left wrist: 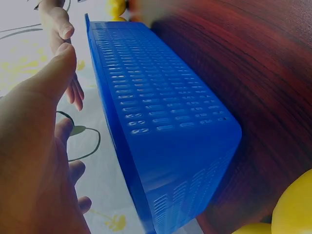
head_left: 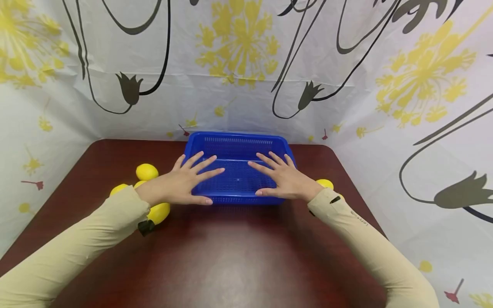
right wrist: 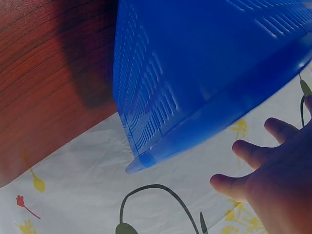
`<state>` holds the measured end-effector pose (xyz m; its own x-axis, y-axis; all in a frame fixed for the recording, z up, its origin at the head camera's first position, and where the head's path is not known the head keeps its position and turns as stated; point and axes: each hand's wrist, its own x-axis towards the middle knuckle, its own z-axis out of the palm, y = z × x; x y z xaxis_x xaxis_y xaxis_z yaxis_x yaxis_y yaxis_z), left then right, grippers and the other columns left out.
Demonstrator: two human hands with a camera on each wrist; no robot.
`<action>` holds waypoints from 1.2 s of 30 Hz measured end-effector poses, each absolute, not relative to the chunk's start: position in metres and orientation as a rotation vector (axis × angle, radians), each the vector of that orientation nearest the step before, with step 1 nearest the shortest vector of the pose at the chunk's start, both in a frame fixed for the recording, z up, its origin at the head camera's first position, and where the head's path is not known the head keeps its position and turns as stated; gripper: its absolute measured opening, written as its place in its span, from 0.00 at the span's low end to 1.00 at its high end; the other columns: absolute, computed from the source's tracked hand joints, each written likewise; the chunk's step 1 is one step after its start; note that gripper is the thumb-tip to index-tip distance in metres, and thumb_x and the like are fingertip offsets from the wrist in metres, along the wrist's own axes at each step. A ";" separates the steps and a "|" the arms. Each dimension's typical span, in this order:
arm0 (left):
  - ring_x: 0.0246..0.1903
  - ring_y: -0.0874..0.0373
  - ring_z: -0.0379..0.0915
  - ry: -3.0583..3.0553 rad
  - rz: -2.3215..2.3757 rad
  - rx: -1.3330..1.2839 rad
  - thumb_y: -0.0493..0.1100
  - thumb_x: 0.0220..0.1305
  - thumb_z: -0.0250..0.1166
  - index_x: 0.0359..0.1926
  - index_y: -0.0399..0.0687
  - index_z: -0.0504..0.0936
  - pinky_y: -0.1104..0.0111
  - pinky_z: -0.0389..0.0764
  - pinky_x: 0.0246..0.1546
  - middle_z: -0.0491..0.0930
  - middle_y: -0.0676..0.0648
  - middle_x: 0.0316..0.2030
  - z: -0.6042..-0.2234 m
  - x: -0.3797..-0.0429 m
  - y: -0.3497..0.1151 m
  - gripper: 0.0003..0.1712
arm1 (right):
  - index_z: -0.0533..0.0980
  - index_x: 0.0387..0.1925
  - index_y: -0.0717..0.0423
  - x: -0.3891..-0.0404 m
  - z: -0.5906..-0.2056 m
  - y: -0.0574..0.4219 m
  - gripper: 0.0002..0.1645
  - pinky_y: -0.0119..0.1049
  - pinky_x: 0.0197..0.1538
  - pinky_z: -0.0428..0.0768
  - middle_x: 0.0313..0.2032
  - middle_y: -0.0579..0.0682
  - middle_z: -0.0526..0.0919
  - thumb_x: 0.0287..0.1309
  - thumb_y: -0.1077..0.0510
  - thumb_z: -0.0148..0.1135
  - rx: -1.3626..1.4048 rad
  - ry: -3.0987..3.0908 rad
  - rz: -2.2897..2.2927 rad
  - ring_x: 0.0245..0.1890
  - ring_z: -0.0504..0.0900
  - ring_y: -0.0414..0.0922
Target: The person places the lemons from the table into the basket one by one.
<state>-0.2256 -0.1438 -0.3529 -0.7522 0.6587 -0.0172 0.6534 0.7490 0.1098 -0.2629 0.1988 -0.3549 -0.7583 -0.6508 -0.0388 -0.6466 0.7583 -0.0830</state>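
Observation:
A blue perforated plastic basket (head_left: 239, 134) stands near the back of the table, with nothing seen inside it. My left hand (head_left: 181, 182) is over its left side, fingers straight and spread, palm down. Over the right side is my right hand (head_left: 284, 179), its fingers likewise spread. Both hands hold nothing. The left wrist view shows the basket's slotted wall (left wrist: 161, 92) beside my left hand (left wrist: 34, 141), with a gap between them. In the right wrist view, my right hand (right wrist: 285, 180) is apart from the basket's rim (right wrist: 204, 129).
Several yellow lemons (head_left: 147, 172) lie on the table left of the basket, partly hidden by my left forearm. Another lemon (head_left: 325, 184) shows behind my right wrist. The dark red wooden table (head_left: 231, 252) meets a patterned white cloth (head_left: 246, 111) at its back and sides.

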 end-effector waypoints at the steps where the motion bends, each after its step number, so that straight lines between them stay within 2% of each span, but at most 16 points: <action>1: 0.79 0.37 0.28 2.887 0.149 1.084 0.76 0.59 0.56 0.78 0.73 0.47 0.28 0.35 0.70 0.36 0.49 0.81 -0.353 -0.225 -0.144 0.50 | 0.40 0.75 0.19 -0.263 -0.354 0.199 0.50 0.74 0.73 0.39 0.80 0.42 0.39 0.57 0.20 0.47 -1.065 2.885 -0.103 0.80 0.38 0.59; 7: 0.79 0.37 0.30 2.887 0.211 1.063 0.76 0.58 0.57 0.78 0.73 0.46 0.29 0.37 0.70 0.38 0.50 0.80 -0.347 -0.222 -0.152 0.52 | 0.40 0.75 0.18 -0.263 -0.353 0.206 0.52 0.71 0.74 0.40 0.80 0.40 0.41 0.55 0.18 0.48 -1.067 2.909 -0.116 0.80 0.39 0.56; 13: 0.78 0.38 0.35 2.938 0.259 0.988 0.78 0.55 0.59 0.78 0.70 0.46 0.28 0.40 0.69 0.42 0.50 0.80 -0.342 -0.215 -0.173 0.56 | 0.43 0.76 0.21 -0.261 -0.349 0.217 0.53 0.67 0.76 0.43 0.79 0.43 0.49 0.55 0.21 0.54 -1.119 2.944 -0.154 0.80 0.46 0.54; 22: 0.77 0.38 0.41 3.081 0.299 0.852 0.76 0.50 0.66 0.76 0.61 0.57 0.30 0.44 0.68 0.52 0.46 0.78 -0.345 -0.194 -0.213 0.58 | 0.50 0.77 0.31 -0.258 -0.344 0.239 0.56 0.61 0.77 0.48 0.74 0.48 0.64 0.52 0.25 0.62 -1.235 2.989 -0.223 0.75 0.61 0.54; 28: 0.74 0.37 0.48 3.120 0.329 0.878 0.74 0.48 0.68 0.73 0.51 0.65 0.31 0.49 0.67 0.60 0.42 0.74 -0.366 -0.182 -0.226 0.57 | 0.53 0.77 0.35 -0.251 -0.349 0.251 0.58 0.60 0.77 0.50 0.72 0.49 0.68 0.49 0.27 0.67 -1.242 3.004 -0.268 0.73 0.64 0.55; 36: 0.73 0.36 0.49 3.118 0.236 0.755 0.76 0.48 0.67 0.69 0.39 0.68 0.31 0.48 0.67 0.63 0.38 0.72 -0.391 -0.172 -0.236 0.59 | 0.51 0.77 0.35 -0.246 -0.364 0.257 0.59 0.58 0.77 0.51 0.74 0.45 0.65 0.50 0.26 0.65 -1.209 2.992 -0.306 0.74 0.64 0.52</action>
<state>-0.1721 -0.2364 -0.3914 -0.8872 0.4486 0.1075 0.4597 0.8794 0.1241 -0.2461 0.2572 -0.3635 -0.7175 -0.6775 0.1622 -0.6963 0.7047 -0.1365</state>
